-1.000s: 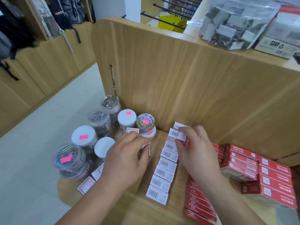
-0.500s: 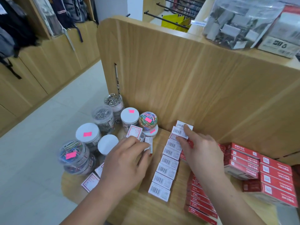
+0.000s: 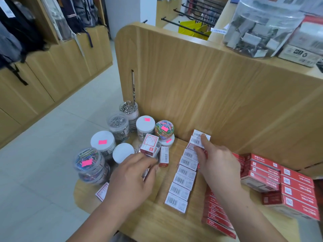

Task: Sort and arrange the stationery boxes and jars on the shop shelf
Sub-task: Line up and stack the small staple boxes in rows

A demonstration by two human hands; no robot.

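A wooden shop shelf (image 3: pixel 153 224) carries the stock. The right index fingertip (image 3: pixel 203 137) lies on the far end of the row (image 3: pixel 183 179) of white boxes, thumb at its side. Whether the right hand (image 3: pixel 220 166) pinches a box, I cannot tell. The left fingers (image 3: pixel 148 163) curl loosely just left of the row, near the loose boxes (image 3: pixel 150 145); the left hand (image 3: pixel 129 180) is too blurred to show a grip. The row looks nearly lined up and the red boxes (image 3: pixel 293 186) right of it are stacked. The loose boxes and the jars (image 3: pixel 103 142) further left still need arranging.
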